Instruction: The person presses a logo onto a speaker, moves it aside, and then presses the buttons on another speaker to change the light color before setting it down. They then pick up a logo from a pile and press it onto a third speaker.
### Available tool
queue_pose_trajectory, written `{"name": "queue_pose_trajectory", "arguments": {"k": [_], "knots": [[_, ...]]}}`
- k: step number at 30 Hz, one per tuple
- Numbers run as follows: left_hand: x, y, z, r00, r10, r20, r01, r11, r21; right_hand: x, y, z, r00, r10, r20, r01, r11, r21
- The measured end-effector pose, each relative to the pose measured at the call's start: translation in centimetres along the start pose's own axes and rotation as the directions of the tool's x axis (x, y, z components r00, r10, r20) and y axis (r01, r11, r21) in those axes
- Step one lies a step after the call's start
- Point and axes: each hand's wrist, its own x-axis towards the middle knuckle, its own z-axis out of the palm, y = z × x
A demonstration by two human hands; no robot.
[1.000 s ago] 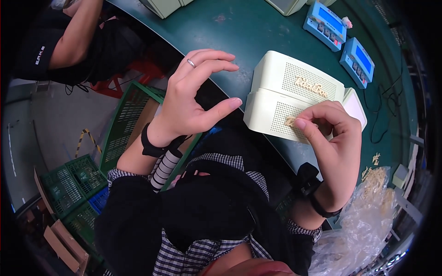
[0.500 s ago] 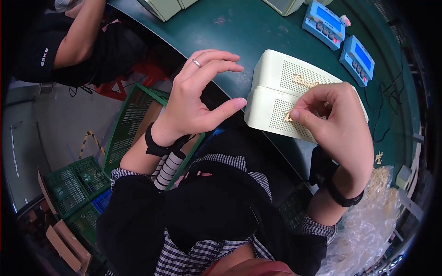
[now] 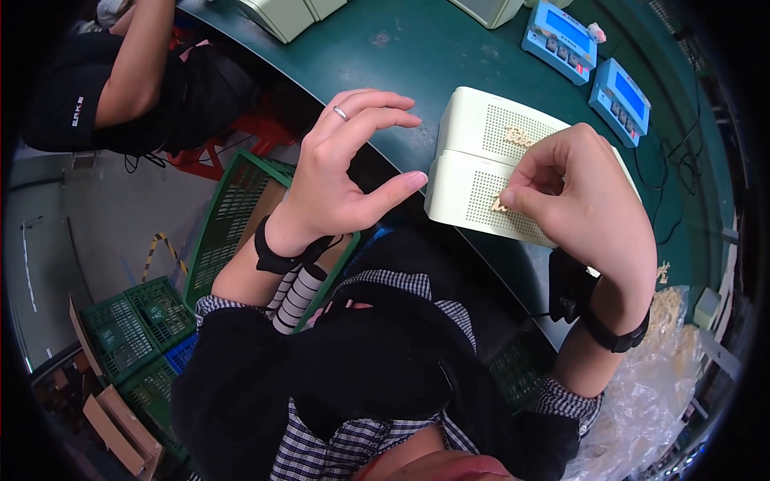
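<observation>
Two cream casings with perforated grille fronts lie side by side on the green table. On the nearer casing is a gold script-lettered badge, and my right hand has its thumb and fingertips closed on it, hiding its right part. The farther casing carries a similar gold badge, partly covered by my right hand. My left hand hovers left of the casings, empty, with thumb and fingers spread apart.
Two blue devices with screens stand at the back right. At lower right lies a clear plastic bag with gold pieces around it. Green crates are on the floor at left. Another person's arm is at upper left.
My right wrist has shifted slightly right while the fingertips stay at the near badge. The left hand keeps its spread pose. The whole view has moved a little.
</observation>
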Motion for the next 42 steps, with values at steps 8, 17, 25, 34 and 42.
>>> {"name": "queue_pose_trajectory", "arguments": {"k": [8, 17, 25, 34, 42], "knots": [[0.5, 0.6, 0.1, 0.998, 0.018, 0.054, -0.017, 0.999, -0.03, 0.1, -0.1, 0.0, 1.0, 0.023, 0.007, -0.023, 0.999, -0.04], [1.2, 3.0, 3.1, 0.983, -0.156, 0.101, 0.177, 0.952, -0.252, -0.8, -0.5, -0.2, 1.0, -0.018, -0.009, 0.018, 0.996, -0.085], [0.8, 3.0, 5.3, 0.896, -0.372, 0.241, 0.441, 0.687, -0.578, -1.8, 0.8, 1.1, 0.993, -0.102, -0.064, 0.1, 0.994, -0.034], [1.3, 3.1, 5.1, 0.886, -0.375, 0.274, 0.455, 0.582, -0.674, -4.7, 0.3, 1.1, 0.992, -0.054, -0.111, 0.066, 0.992, 0.107], [1.3, 3.6, 5.5, 0.907, -0.371, 0.197, 0.405, 0.647, -0.646, -6.4, 2.4, 3.1, 0.872, -0.321, -0.369, 0.301, 0.947, -0.112]]}}
